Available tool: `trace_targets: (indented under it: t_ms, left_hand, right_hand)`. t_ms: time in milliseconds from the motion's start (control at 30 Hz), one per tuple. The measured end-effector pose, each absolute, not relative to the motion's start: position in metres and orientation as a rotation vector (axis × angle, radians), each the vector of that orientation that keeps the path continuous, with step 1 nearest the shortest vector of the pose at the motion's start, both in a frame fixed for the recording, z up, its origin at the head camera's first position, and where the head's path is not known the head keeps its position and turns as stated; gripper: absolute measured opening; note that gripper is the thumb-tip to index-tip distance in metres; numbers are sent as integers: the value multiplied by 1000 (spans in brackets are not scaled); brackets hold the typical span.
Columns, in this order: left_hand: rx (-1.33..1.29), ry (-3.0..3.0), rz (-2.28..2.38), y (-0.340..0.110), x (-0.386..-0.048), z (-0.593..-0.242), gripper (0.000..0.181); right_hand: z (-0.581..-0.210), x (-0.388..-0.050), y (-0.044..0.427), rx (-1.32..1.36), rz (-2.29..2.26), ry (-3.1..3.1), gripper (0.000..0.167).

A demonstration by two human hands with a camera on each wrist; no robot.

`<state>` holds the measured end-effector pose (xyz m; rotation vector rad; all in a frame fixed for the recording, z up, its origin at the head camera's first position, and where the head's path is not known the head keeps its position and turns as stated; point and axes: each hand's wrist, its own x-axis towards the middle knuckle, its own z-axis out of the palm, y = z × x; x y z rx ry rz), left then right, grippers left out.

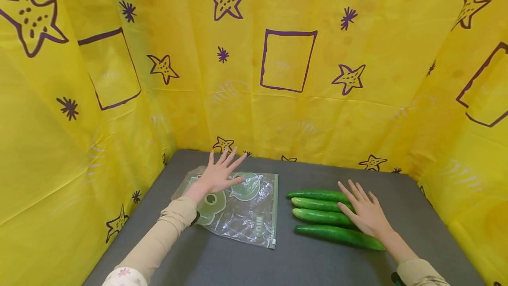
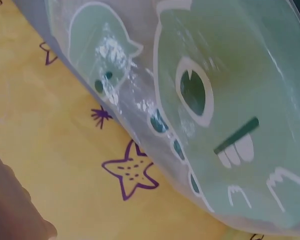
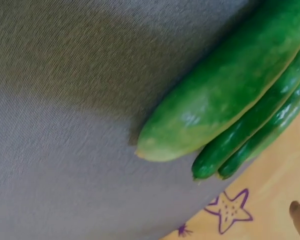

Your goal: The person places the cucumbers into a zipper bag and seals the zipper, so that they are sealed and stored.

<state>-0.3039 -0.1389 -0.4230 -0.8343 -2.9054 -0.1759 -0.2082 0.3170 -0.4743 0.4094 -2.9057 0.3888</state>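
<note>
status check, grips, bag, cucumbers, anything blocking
Left grip spread over bag. Right grip spread over cucumbers. Both holding nothing. No obstacle seen between bag and cucumbers.

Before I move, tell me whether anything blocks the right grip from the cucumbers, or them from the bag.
Nothing visible does: the right grip is over the cucumbers, and only table shows between them and the bag. The zip faces them; whether it's open, I can't tell.

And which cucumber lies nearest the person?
The cucumber at the row's near end, lowest in the head view; the other three lie beyond it, toward the yellow curtain.
</note>
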Motion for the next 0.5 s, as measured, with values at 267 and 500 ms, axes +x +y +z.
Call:
trace_targets:
  t_ms: [267, 500]
  left_hand:
    - [-942, -2877, -132, -124, -300, -429, 74]
    - [-1015, -2857, -159, -112, -298, -437, 71]
  right_hand:
    - [-478, -211, 302, 532, 568, -2883, 61]
    - [-480, -211, 284, 584, 611, -2879, 60]
